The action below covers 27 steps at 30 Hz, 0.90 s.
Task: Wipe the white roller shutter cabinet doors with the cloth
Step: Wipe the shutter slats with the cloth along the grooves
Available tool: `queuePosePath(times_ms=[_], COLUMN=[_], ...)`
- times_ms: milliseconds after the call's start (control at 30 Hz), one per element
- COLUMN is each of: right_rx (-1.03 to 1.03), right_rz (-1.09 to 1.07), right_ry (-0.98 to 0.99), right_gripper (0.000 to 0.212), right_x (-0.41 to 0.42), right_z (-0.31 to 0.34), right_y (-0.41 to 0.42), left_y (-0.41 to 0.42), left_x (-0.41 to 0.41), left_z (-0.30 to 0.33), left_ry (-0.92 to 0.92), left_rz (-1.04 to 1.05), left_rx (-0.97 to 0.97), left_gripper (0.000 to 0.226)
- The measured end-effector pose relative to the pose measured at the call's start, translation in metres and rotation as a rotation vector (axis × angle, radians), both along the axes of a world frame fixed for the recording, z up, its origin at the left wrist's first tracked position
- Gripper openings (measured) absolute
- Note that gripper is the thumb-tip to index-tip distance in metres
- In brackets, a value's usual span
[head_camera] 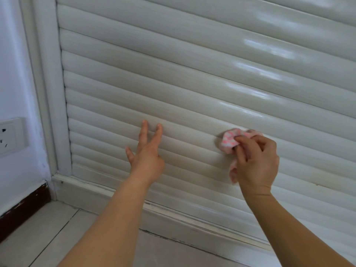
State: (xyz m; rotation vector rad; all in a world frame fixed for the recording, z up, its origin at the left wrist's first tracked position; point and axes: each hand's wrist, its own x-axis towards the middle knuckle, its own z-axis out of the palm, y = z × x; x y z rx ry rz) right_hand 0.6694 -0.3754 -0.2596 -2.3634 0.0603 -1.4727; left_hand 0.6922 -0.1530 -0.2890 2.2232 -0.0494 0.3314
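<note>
The white roller shutter door (192, 83) fills most of the view, its rounded horizontal slats glossy at the upper right. My right hand (256, 162) grips a bunched pink-and-white patterned cloth (230, 140) and presses it against a lower slat. Part of the cloth hangs out below my palm. My left hand (147, 153) is held out with straight, spread fingers, its fingertips touching the slats to the left of the cloth.
The door's white frame (48, 93) runs down the left side, with a base rail (115, 191) along the bottom. A wall socket (11, 134) sits on the white wall at left. Below lie pale floor tiles (48, 228) and a dark skirting board (23, 207).
</note>
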Motion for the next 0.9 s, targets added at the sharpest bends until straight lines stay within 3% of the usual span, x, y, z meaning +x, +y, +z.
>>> queuePosePath(times_ms=[233, 467, 600, 800, 900], right_rx=[-0.018, -0.377, -0.411, -0.156, -0.239], right_rz=[0.125, 0.069, 0.068, -0.067, -0.062], right_ry=[0.084, 0.078, 0.023, -0.065, -0.115], right_gripper=[0.026, 0.017, 0.018, 0.029, 0.027], right_x=[0.027, 0.061, 0.050, 0.015, 0.024], right_z=[0.024, 0.029, 0.031, 0.023, 0.022], right_y=[0.069, 0.142, 0.109, 0.022, 0.030], left_y=[-0.002, -0.003, 0.002, 0.004, 0.003], left_x=[0.003, 0.004, 0.005, 0.004, 0.004], left_z=[-0.004, -0.004, -0.007, -0.008, -0.008], left_ry=[-0.018, -0.063, -0.036, -0.033, -0.035], left_rz=[0.010, 0.011, 0.009, -0.009, -0.002], left_rx=[-0.006, -0.069, -0.026, -0.015, -0.022], left_gripper=[0.096, 0.082, 0.093, 0.096, 0.097])
